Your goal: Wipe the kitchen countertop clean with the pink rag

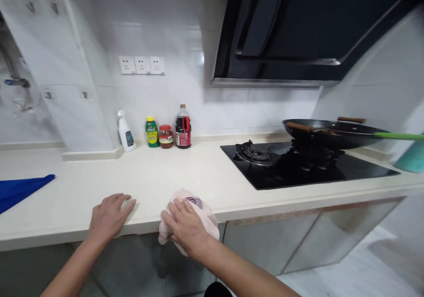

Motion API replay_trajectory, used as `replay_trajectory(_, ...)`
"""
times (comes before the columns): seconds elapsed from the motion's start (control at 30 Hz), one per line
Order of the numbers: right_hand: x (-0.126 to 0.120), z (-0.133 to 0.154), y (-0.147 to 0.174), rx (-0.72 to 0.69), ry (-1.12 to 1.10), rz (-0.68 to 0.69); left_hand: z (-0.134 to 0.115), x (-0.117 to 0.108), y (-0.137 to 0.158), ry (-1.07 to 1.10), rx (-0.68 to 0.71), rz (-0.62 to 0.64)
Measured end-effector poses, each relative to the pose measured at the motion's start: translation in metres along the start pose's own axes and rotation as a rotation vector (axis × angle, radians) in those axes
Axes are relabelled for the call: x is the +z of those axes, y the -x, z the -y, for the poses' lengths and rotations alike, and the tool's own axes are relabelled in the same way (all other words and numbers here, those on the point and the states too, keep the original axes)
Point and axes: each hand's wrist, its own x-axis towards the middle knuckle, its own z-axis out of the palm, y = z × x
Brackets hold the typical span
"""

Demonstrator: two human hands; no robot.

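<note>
Cloth (pixel 209 219) lies bunched at the front edge of a kitchen table (pixel 99 175), part of the pale pink bundle on the top and part hanging over the lip, above the cabinets (pixel 126 266). The right hand (pixel 186 226) rests on it, fingers half bent and slightly apart, apparently holding some of the fabric; whether the tips pinch a fold beneath, I cannot tell from where I stand. The left hand (pixel 108 214) holds nothing: its fingers bend loosely, thumb set apart, over the table near the same edge, though contact is hard to judge. Wiping, by my reading, is under way rather than finished, since the cloth is spread beneath the palm and not put aside. How much has been covered is uncertain; I can make out no streak or smear dividing wiped from unwiped. Near the wall stand a spray bottle (pixel 126 133), a green bottle (pixel 152 133), a red-lidded jar (pixel 166 137) and a dark bottle (pixel 183 130), all in place, so the patches beneath them probably remain undone. Blue fabric (pixel 23 191) lies at the left; at the right a wok (pixel 334 139) sits on the hob (pixel 291 175) under a hood (pixel 281 32), and the hob, judging by the cloth's position, is not being wiped.
</note>
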Motion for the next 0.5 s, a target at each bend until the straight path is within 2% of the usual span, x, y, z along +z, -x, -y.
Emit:
replay_trajectory(0.13,-0.008,-0.060,0.074,0.140,0.047,-0.119,0.009,0.001,-0.001,-0.036,0.027,0.005)
replay_trajectory(0.27,-0.023,-0.132,0.162,0.289,0.194,-0.203,0.005,0.000,-0.004,-0.054,-0.005,0.018)
replay_trajectory(0.33,-0.036,-0.171,0.206,0.369,0.246,-0.166,0.002,-0.001,-0.006,-0.066,-0.019,0.032)
replay_trajectory(0.4,-0.050,-0.207,0.242,0.435,0.275,-0.073,0.000,-0.002,-0.007,-0.080,-0.023,0.051)
replay_trajectory(0.5,-0.076,-0.248,0.276,0.486,0.261,0.048,0.001,-0.001,-0.007,-0.097,-0.010,0.041)
